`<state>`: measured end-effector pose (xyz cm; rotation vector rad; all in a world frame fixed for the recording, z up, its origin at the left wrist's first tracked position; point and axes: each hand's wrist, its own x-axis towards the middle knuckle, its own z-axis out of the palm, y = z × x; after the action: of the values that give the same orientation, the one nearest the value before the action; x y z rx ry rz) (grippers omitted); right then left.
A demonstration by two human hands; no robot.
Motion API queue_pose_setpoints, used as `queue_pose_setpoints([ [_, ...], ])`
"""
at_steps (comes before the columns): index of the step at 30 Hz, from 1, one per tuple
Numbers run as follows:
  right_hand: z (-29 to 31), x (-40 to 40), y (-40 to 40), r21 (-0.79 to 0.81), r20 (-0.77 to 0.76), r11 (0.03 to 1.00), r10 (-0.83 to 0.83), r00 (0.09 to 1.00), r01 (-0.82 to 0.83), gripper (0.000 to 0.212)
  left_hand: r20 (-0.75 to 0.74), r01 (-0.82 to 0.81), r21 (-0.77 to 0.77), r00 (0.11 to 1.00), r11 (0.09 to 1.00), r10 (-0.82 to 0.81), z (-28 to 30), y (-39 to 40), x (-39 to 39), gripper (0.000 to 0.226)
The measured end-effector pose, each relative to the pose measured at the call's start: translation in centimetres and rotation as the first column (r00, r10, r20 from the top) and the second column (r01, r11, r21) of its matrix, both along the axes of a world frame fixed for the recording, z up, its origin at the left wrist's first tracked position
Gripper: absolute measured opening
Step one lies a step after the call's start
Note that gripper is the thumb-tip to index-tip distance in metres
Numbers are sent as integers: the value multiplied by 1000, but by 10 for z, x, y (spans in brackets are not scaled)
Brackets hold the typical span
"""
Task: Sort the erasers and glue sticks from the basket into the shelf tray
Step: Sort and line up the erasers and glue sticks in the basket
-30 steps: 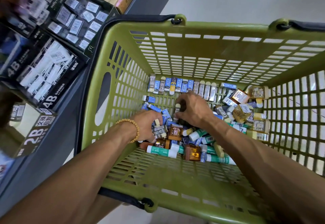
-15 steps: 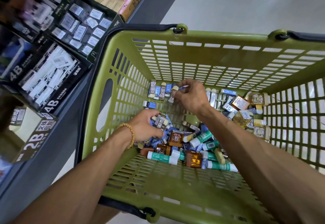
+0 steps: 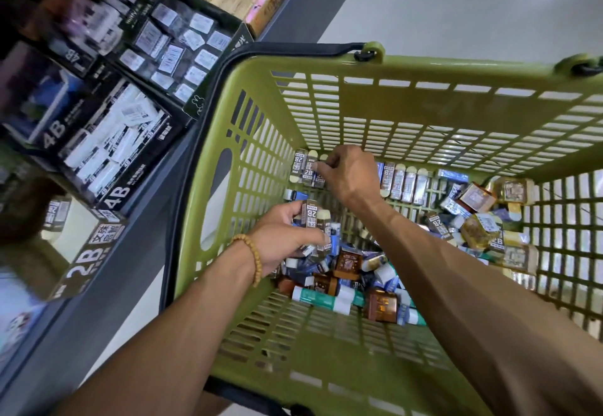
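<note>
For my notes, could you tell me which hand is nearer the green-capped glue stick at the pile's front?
Left. The left hand grips erasers just above the glue stick; the right hand is at the far wall.

Basket [image 3: 326,69]: matt olive plastic lattice. Erasers [image 3: 404,184]: glossy wrapped sleeves. Bracelet [image 3: 253,257]: wooden beads. Floor [image 3: 456,1]: smooth, faintly glossy.

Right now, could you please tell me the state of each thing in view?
Left hand: grips several 2B erasers.
Right hand: pinches an eraser in the upright row of erasers at the far wall.
Olive-green plastic basket: partly filled.
Teal-and-white glue stick: lying flat.
</note>
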<state>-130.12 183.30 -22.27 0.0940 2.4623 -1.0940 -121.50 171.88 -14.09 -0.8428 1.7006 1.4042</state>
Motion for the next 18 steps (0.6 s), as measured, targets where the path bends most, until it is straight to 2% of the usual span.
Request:
queue_pose_setpoints([
  [2,3,-3,1,-17,5,999,28,1000,-28,25,14,-55,38,998,998,55,-2,-1,-1,46],
  [4,12,-1,10,-118,52,993,24,998,-18,32,15,-108,74,994,991,108,0,1,-2,39],
  [7,35,14,35,-372,280,925,37,959,73,41,14,-227,132,974,965,227,-1,2,-5,35],
  [9,49,25,52,-453,407,887,112,907,94,36,16,-284,163,958,945,286,2,4,-7,52],
  [11,54,34,64,-486,454,871,178,873,75,25,25,-326,188,945,926,327,2,6,-9,88],
  [13,47,38,70,-445,420,895,192,887,17,17,5,-340,200,938,919,346,1,6,-8,101],
  [16,29,39,77,-252,292,966,134,947,-59,16,-11,-291,126,956,948,295,3,4,-7,109],
  [18,26,38,80,-146,205,974,199,958,-171,14,-12,-251,84,967,964,253,4,3,-4,107],
])
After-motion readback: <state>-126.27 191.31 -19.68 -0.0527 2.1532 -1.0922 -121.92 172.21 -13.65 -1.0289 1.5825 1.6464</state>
